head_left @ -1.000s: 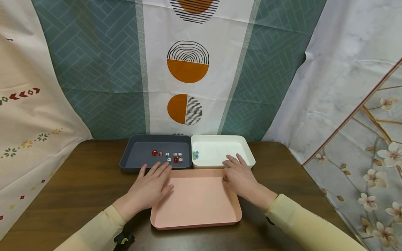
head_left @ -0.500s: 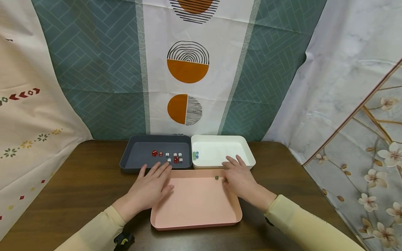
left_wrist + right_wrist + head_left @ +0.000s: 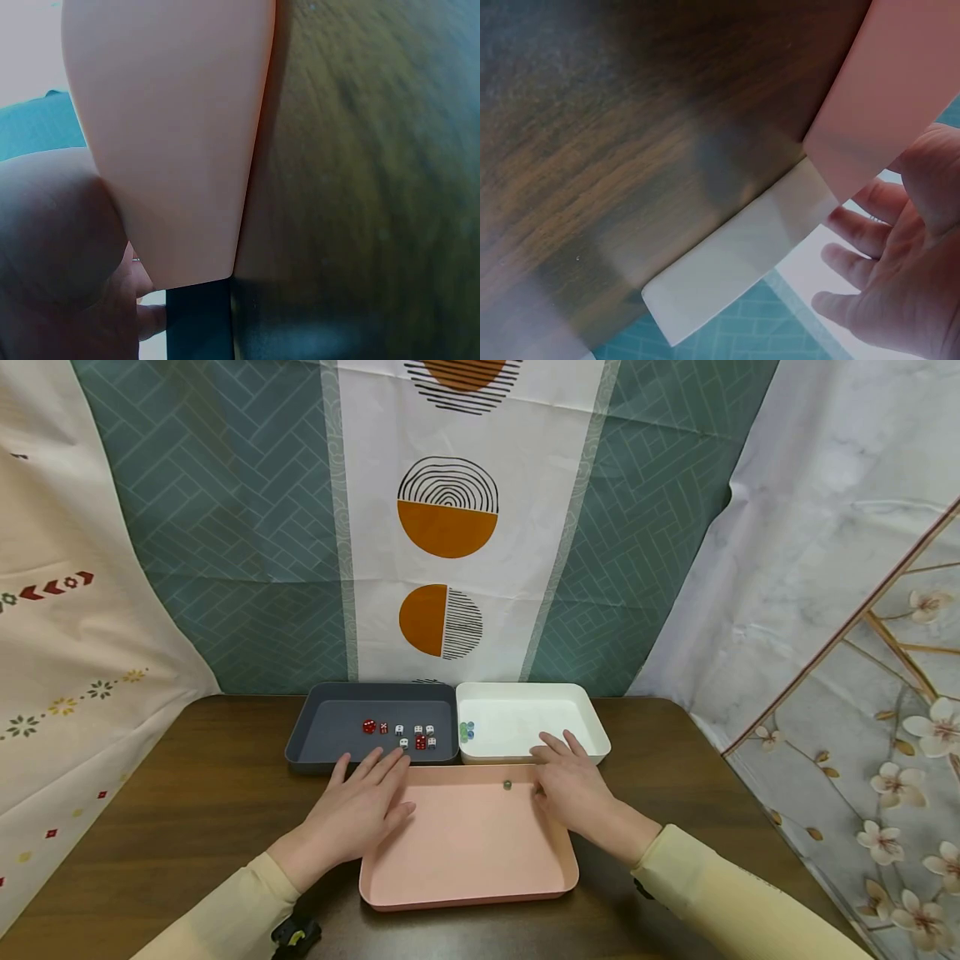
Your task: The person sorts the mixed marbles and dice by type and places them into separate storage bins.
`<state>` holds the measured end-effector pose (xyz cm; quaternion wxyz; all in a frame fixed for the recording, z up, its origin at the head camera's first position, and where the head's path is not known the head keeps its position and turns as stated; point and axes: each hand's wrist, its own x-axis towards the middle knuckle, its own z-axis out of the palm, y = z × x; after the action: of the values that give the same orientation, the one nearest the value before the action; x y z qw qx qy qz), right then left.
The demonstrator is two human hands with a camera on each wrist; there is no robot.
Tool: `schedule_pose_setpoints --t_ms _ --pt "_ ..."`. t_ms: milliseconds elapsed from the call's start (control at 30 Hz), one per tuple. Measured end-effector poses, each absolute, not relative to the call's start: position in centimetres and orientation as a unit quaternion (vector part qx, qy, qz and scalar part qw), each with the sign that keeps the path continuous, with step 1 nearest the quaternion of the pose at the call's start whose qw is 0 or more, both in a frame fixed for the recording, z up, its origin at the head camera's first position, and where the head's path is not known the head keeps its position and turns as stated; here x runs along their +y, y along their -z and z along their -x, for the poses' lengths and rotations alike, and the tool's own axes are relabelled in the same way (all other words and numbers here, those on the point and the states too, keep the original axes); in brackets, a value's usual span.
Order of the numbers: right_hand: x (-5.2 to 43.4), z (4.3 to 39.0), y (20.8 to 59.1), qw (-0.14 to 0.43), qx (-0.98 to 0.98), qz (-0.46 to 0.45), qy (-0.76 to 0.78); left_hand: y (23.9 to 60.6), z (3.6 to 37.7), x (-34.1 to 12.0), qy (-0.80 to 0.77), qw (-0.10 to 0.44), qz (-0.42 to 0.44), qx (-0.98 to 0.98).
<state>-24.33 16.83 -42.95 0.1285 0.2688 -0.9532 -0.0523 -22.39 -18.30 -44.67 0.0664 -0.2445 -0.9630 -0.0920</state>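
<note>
A pink tray (image 3: 465, 860) lies on the brown table near me. My left hand (image 3: 360, 810) rests flat on the tray's left rim with straight fingers. My right hand (image 3: 573, 789) lies on its right far corner, fingers stretched toward the white tray (image 3: 592, 727). A small green marble (image 3: 507, 785) sits loose in the pink tray near its far edge, just left of my right hand. In the wrist views I see the pink tray's underside (image 3: 172, 135) and the white tray's wall (image 3: 735, 262).
A dark grey tray (image 3: 322, 727) at the back left holds several red and white dice (image 3: 408, 735). The white tray holds a few marbles (image 3: 466, 731) at its left wall. Patterned curtains hang behind the table (image 3: 187, 810).
The green marble came out from under my right hand and rolled left across the pink tray. Both hands stayed where they were.
</note>
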Motion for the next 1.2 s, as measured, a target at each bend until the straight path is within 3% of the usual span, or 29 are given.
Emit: schedule_pose_setpoints --t_ms 767,1200 --pt "16.0 25.7 39.7 0.199 -0.938 -0.281 -0.048 44.6 22.4 -18.3 0.092 0.063 0.243 -0.964" --pt "14.0 29.1 39.6 0.161 -0.953 -0.248 -0.07 44.8 22.5 -18.4 0.092 0.061 0.242 -0.964"
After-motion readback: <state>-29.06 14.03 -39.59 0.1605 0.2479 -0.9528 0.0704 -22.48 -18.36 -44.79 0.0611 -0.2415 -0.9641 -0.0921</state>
